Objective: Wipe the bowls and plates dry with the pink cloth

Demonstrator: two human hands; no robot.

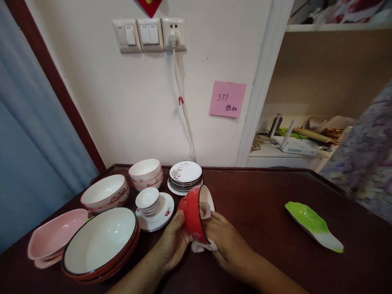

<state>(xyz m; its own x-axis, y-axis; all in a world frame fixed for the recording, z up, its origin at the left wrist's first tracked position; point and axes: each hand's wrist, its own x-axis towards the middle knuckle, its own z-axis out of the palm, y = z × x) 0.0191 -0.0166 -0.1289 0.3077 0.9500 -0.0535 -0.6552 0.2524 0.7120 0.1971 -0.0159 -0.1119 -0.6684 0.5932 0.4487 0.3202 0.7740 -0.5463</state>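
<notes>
My left hand [174, 241] is closed around the outside of a red bowl [191, 210] with a dark rim and pale flower prints. The bowl is tipped on its side, its white inside facing right, and held above the dark table. My right hand [228, 245] reaches to the bowl's mouth with a white cloth [204, 246], some fingers inside the bowl. Part of the cloth hangs below the rim; the rest is hidden by fingers and bowl. Just left of the bowl are small white dishes [147, 199] stacked on white plates [167, 210].
Large brown-rimmed bowls [101, 241], pink dishes [58, 232], a white bowl [105, 192], stacked bowls [145, 171] and patterned plates [185, 172] crowd the left side. A green leaf-shaped dish [312, 222] lies at right on the dark table [260, 196]. A power cord [185, 118] runs down the wall.
</notes>
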